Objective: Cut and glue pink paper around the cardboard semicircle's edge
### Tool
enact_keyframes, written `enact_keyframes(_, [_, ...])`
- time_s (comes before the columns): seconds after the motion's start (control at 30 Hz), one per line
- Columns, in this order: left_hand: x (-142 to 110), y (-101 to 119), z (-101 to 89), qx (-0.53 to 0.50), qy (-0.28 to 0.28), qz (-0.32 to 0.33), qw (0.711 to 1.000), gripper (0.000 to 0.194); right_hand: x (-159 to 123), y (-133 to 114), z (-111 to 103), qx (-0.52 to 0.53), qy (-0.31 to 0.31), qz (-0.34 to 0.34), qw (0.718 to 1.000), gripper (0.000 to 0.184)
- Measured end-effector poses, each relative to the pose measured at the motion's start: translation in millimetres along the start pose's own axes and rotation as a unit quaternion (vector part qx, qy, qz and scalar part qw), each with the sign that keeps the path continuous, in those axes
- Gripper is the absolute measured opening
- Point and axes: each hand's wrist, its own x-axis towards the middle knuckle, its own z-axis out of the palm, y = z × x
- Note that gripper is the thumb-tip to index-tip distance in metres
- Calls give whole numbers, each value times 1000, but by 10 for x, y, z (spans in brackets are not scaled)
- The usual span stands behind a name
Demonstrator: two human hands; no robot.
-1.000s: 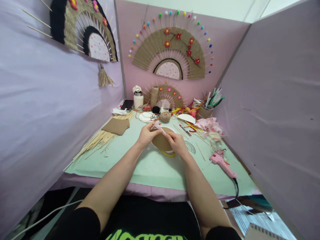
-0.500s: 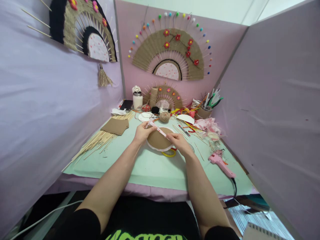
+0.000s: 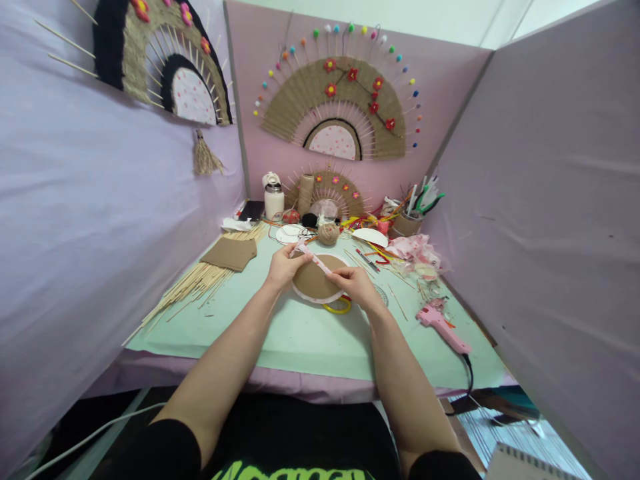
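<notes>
Spotted strip (image 3: 317, 260): ran diagonally across the cardboard disc (image 3: 315, 281).
Left hand (image 3: 283, 268): pinched the strip's farther end, by the disc's left.
Right hand (image 3: 357, 283): pinched it nearer the disc's right.
Change: hands had spread, drawing the strip straight, probably easing its handling.

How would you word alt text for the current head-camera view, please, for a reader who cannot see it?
A person's left hand and right hand pinch a pale strip over a rounded, white-rimmed brown board at a green-covered table. Thin sticks lie left, a pink glue gun right, and a decorated fan hangs behind.
</notes>
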Motion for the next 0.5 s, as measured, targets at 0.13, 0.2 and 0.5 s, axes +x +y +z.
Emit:
enact_keyframes(0.13, [-18,77,-32,-100,-86,-59,989,55,17,24,-15,81,14,10,997,33])
enact_keyframes(0.2, [-37,108,-60,-164,-174,-106,965,56,36,50,-25,150,30,15,988,35])
enact_keyframes(0.5, [-180,149,-57,-269,-395,-148,866,81,81,80,28,249,25,4,968,28])
